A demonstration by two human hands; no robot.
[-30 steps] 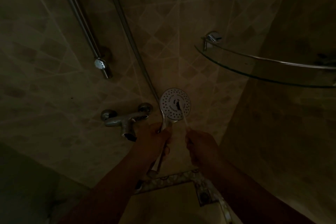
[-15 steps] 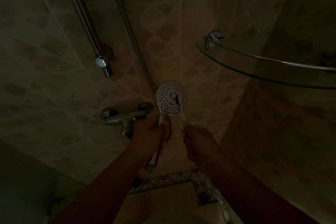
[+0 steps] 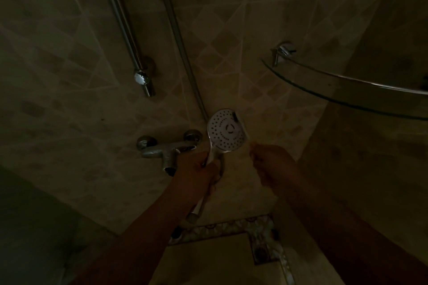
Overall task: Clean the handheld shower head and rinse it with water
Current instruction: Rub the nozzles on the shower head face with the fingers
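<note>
The light is dim. A round white shower head (image 3: 225, 130) with many small holes faces me at the centre of the head view. My left hand (image 3: 199, 169) grips its handle just below the head. My right hand (image 3: 271, 161) pinches a thin white brush (image 3: 242, 126), blurred, whose dark tip lies at the upper right rim of the head. The chrome hose (image 3: 178, 39) climbs from behind the head toward the top of the frame.
A chrome mixer tap (image 3: 168, 148) sits on the tiled wall left of my left hand. A slide rail (image 3: 126, 28) ends above it. A curved glass corner shelf (image 3: 347, 92) juts out at the right. A floor drain (image 3: 261, 251) lies below.
The brush tip has moved from the centre of the shower head's face up to its upper right rim. My right hand shifted to the right, and the head turned slightly.
</note>
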